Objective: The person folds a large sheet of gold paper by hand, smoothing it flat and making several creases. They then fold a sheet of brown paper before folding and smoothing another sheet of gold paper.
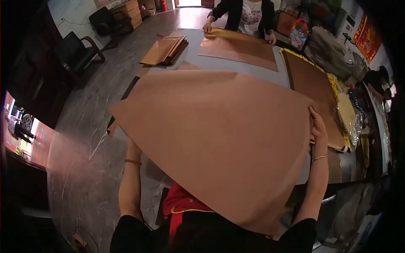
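Observation:
A large, smooth brown sheet (219, 126), which looks like paper or thin cloth, is held up in front of me and sags toward my lap. My right hand (317, 122) grips its right edge, thumb on the near face and the other fingers mostly behind. At the sheet's left edge is my left hand (134, 145), its fingers hidden behind the sheet. Beneath the sheet is a grey tabletop (192, 57), largely covered. Part of a red apron (183, 200) shows below the sheet's lower edge.
Across the table a person (249, 17) holds a folded brown sheet (240, 52) with both hands. Folded brown pieces (164, 50) are stacked at the far left. To the right lies a brown stack (312, 92) in yellow wrapping. Black chairs (78, 52) stand on the left.

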Tool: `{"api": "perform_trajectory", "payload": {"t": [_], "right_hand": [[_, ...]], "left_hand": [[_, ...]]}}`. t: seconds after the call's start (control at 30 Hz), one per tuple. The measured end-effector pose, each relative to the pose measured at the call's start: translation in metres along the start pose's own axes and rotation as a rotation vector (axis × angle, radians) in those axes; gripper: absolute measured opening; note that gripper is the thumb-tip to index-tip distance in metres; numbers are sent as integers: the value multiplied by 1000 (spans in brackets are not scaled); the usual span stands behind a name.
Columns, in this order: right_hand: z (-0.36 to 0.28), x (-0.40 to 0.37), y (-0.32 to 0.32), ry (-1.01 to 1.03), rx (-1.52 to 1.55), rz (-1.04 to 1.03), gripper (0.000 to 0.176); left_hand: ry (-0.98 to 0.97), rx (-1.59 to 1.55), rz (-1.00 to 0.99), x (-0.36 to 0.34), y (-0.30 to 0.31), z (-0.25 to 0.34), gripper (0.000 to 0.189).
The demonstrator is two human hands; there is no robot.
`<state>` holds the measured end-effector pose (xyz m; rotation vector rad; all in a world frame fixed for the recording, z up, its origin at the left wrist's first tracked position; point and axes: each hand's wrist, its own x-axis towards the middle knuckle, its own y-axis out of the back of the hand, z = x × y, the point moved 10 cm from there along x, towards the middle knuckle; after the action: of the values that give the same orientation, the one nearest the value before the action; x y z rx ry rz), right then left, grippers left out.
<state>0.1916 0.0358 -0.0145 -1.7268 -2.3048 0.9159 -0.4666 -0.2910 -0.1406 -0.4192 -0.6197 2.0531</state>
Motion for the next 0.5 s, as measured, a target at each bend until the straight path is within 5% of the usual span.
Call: {"api": "perform_trajectory", "payload": {"t": [0.17,0.23,0.4,0.5], "right_hand": [[24,-4,22,-45,-210,53,43],[35,0,39,-45,-233,110,45],[64,-4,61,-72,-245,109,49],[76,-13,80,-108,-287,214,52]], "left_hand": [[107,-311,20,-9,-52,18,69],[162,-146,221,-17,-63,17,69],[256,229,91,16,-45,-28,88],[140,480,162,16,-71,-11,92]]}}
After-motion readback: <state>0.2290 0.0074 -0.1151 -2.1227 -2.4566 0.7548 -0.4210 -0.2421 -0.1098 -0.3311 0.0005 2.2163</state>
